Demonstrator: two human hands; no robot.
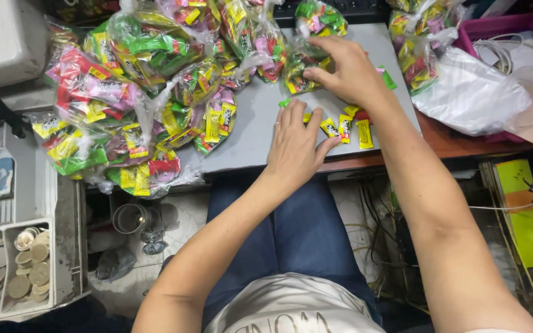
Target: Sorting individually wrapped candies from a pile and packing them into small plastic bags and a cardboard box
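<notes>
Lying loose on the grey worktop (248,132), the small wrapped candies (347,127), yellow and red with a green one or two, sit in a short row near the front edge. They look light and crinkly, slick in their wrappers, apt to skid if pushed; a pinch across the short middle of a piece seems the surest hold. The left hand (294,148) lies flat and spread, its fingertips touching the nearest yellow pieces, nothing closed in its grip. The right hand (350,74) reaches past the row, fingers bent onto a clear bag of candies (303,74), pressing it more than clasping; whether it truly grasps the plastic, I cannot tell. So the loose pieces lie between the two hands, just right of the left fingertips and under the right wrist. Further left, filled bags (131,92) heap up, soft and slippery. A coin tray (13,271) sits down at far left.
</notes>
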